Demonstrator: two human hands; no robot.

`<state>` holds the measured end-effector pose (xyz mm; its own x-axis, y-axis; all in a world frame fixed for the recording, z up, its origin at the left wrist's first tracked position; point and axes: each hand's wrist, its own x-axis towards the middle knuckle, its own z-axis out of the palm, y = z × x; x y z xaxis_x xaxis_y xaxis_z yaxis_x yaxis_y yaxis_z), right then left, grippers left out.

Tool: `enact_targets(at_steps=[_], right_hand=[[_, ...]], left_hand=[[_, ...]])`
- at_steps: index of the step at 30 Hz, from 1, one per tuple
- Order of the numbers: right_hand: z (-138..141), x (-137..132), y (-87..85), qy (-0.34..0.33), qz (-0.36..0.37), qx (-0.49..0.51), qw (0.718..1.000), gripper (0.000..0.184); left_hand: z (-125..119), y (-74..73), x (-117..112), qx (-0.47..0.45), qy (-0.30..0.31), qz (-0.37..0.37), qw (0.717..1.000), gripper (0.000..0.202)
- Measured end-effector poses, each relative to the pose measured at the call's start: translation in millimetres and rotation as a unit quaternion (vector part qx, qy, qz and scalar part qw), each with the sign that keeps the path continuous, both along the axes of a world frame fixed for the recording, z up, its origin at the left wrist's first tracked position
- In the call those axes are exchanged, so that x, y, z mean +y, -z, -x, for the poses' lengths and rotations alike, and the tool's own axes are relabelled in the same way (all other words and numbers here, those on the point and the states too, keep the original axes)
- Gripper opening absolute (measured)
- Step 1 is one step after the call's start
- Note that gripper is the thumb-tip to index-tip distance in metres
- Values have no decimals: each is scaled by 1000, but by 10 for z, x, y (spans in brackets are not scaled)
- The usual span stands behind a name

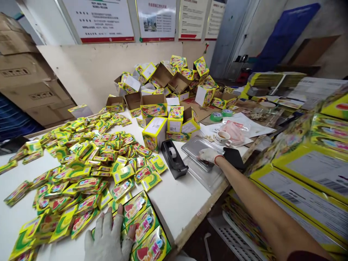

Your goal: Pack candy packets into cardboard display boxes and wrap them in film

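My left hand, in a pale glove with bare fingertips, lies with fingers spread at the left edge of an open box of candy packs. Its thumb rests on the packs, which stand in a row with watermelon pictures. Across the table, my gloved right hand reaches down onto a see-through plastic tray. Its fingers are drawn together at the tray; what they grip is hidden. A black tape dispenser stands between the hands. Loose candy packs are heaped left of it.
Opened yellow cartons pile up at the back. A cup of brown liquid and green tape rolls sit beyond my right hand. Wrapped carton stacks rise beside my right arm, past the table edge.
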<state>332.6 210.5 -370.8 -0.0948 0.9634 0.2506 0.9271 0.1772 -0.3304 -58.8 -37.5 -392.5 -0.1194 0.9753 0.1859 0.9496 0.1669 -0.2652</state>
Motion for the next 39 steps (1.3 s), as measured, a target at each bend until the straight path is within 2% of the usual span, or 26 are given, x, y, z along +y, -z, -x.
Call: enact_targets(at_steps=[5, 9, 17, 21, 24, 27, 29, 30, 32, 35, 37, 38, 39], right_hand=[[36, 102, 129, -8, 86, 58, 995, 34], [19, 156, 173, -17, 125, 77, 989, 32], [29, 142, 154, -45, 142, 69, 987, 31], [34, 109, 112, -34, 145, 46, 988, 30], [120, 40, 128, -21, 149, 25, 988, 28], [269, -63, 154, -2, 150, -6, 989, 20], [336, -140, 103, 20, 139, -25, 990, 8], [342, -183, 38, 36, 126, -32, 991, 2], [293, -298, -186, 71, 90, -39, 993, 11], [143, -589, -713, 80, -9, -23, 996, 20], [100, -833, -1111, 14, -89, 7, 996, 19], [123, -951, -1300, -51, -158, 51, 985, 19], [184, -1057, -1469, -123, -178, 101, 971, 25]], left_hand=[[-32, -51, 4, -9, 7, -3, 1000, 63], [-53, -89, -2, -9, 4, 0, 1000, 63], [-117, -172, -28, 2, 14, -15, 1000, 61], [-141, -194, -28, -10, 7, -14, 1000, 59], [-194, -267, -31, -19, 4, -10, 1000, 58], [-260, -367, -42, -16, -5, -1, 1000, 56], [-276, -397, -55, -20, -12, 1, 1000, 55], [-267, -390, -62, -27, -12, -3, 1000, 55], [-219, -336, -75, -64, 0, -27, 998, 53], [-116, -250, -88, -197, 23, -113, 974, 49], [-72, -308, -104, -324, 20, -183, 928, 49], [-62, -395, -113, -389, 18, -214, 896, 52], [-61, -520, -122, -448, 17, -227, 865, 55]])
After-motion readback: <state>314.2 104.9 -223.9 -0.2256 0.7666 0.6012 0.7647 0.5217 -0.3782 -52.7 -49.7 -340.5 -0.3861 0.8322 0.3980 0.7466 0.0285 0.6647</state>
